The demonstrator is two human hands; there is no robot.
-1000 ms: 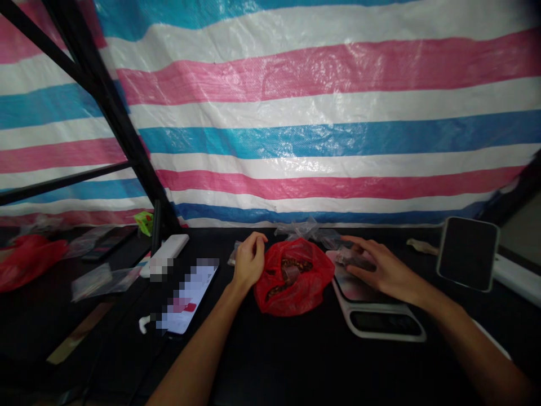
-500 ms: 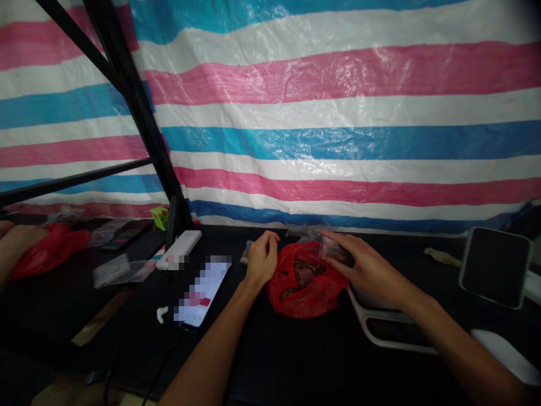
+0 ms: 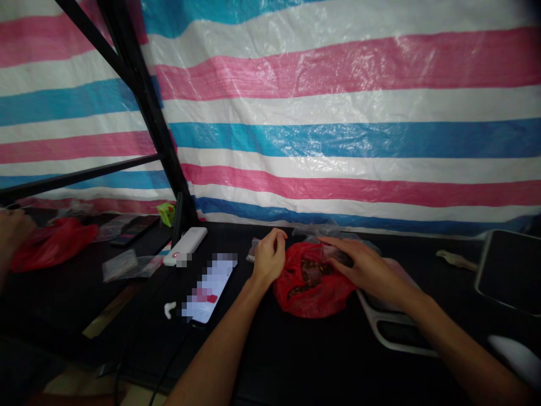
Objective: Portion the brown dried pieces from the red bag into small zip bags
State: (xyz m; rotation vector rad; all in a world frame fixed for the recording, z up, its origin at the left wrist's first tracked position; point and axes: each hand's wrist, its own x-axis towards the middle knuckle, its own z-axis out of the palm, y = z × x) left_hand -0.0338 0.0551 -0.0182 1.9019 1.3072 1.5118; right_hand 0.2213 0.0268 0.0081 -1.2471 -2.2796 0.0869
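Observation:
A red plastic bag [image 3: 310, 293] with dark brown pieces inside lies open on the black table [image 3: 296, 361]. My left hand [image 3: 268, 256] rests at the bag's left rim, fingers curled and pinching its edge. My right hand [image 3: 363, 265] hovers over the bag's right side, fingers closed round a small clear bag of dark pieces [image 3: 338, 256]. A white kitchen scale [image 3: 389, 327] sits just right of the red bag, partly under my right forearm.
A phone [image 3: 209, 285] and a white power bank [image 3: 186, 245] lie to the left, with an earbud [image 3: 169, 307] nearby. Small clear bags [image 3: 127, 265] and another red bag [image 3: 53, 245] lie far left beside another person's hand [image 3: 12, 231]. A dark tablet [image 3: 513, 270] stands at right. Striped tarp behind.
My right hand lifted the small clear bag off the scale and carried it left over the red bag. My left hand stayed at the bag's rim. The view shifted right.

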